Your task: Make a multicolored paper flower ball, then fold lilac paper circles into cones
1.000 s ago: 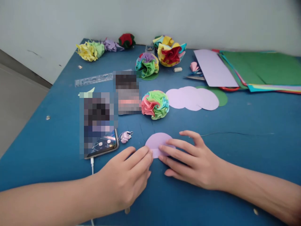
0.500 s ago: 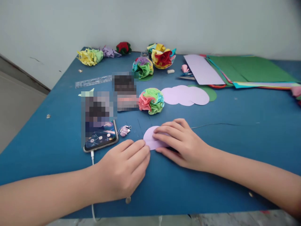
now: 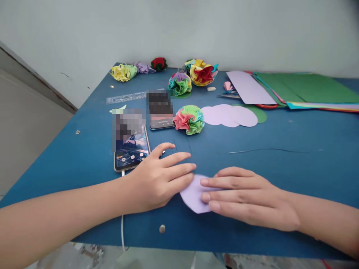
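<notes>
A light purple paper piece point(image 3: 193, 196) with a curved edge lies on the blue table between my two hands. My left hand point(image 3: 159, 179) is open, its fingers spread and stretched to the right, with the lower fingertips at the paper's upper left edge. From the right, my right hand point(image 3: 246, 198) rests with long, flat fingers on the paper and covers its right part. A paper ball of swirled folds point(image 3: 189, 120) in red and green stands beyond the hands. Behind my left fingers, the small charm is almost wholly hidden.
Two phones point(image 3: 131, 160) lie at the left, one with a white cable point(image 3: 122, 231). Overlapping purple paper circles point(image 3: 224, 115) lie beyond my right hand. Folded paper flowers point(image 3: 123, 72), a clear ruler point(image 3: 126, 98), an eraser point(image 3: 211, 89), scissors point(image 3: 231, 96) and green paper sheets point(image 3: 308, 87) are farther back.
The paper has come nearer to me and turned. My left hand has gone from closed at the paper's edge to spread fingers. My right hand has moved nearer and rightward. The view has shifted.
</notes>
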Available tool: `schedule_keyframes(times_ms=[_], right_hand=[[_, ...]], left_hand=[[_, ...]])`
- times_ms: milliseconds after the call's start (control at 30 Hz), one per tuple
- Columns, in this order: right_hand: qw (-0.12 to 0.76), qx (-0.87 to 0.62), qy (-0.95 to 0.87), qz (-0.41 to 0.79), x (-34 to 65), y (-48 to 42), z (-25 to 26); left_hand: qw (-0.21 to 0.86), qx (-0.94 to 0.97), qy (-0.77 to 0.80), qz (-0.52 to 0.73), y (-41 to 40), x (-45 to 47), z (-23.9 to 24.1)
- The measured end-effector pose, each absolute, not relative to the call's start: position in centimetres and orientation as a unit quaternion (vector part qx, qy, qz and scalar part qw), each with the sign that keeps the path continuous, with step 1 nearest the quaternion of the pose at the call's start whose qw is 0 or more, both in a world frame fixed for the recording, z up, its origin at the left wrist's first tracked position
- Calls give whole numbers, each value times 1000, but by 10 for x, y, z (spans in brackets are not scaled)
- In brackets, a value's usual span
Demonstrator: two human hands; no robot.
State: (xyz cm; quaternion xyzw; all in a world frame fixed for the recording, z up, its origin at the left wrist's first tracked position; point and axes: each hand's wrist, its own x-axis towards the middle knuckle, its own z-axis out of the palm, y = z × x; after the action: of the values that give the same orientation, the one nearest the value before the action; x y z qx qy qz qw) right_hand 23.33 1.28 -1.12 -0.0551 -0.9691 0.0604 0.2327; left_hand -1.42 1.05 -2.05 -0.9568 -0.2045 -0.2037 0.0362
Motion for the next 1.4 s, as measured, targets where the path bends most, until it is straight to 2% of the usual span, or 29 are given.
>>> schedule_keyframes(times_ms=[100, 200, 400, 600, 767, 967, 1200, 1300, 1400], right_hand=[[257, -110, -960, -10, 237, 11, -18], [256, -126, -956, -67, 241, 11, -29], [220, -99, -963, -116, 241, 4, -30], [228, -85, -967, -75, 242, 3, -32], [226, -108, -968, -12, 242, 10, -33], [164, -67, -983, -38, 239, 11, -19], [197, -57, -973, -102, 233, 2, -17], [208, -85, -973, -44, 231, 1, -23], [212, -165, -961, 68, 228, 2, -28]], left_hand=[[122, -948, -188, -226, 10, -16, -21], [195, -944, -189, -187, 4, -16, -18], [226, -952, -170, -118, -6, -15, -11], [158, -958, -175, -162, -8, -13, -7], [181, -926, -189, -274, -12, -11, -7], [129, -968, -146, -161, -9, -15, -14], [99, -966, -153, -182, -10, -12, -19], [71, -960, -183, -198, -15, -9, -21], [48, -949, -210, -231, -18, -8, -22]])
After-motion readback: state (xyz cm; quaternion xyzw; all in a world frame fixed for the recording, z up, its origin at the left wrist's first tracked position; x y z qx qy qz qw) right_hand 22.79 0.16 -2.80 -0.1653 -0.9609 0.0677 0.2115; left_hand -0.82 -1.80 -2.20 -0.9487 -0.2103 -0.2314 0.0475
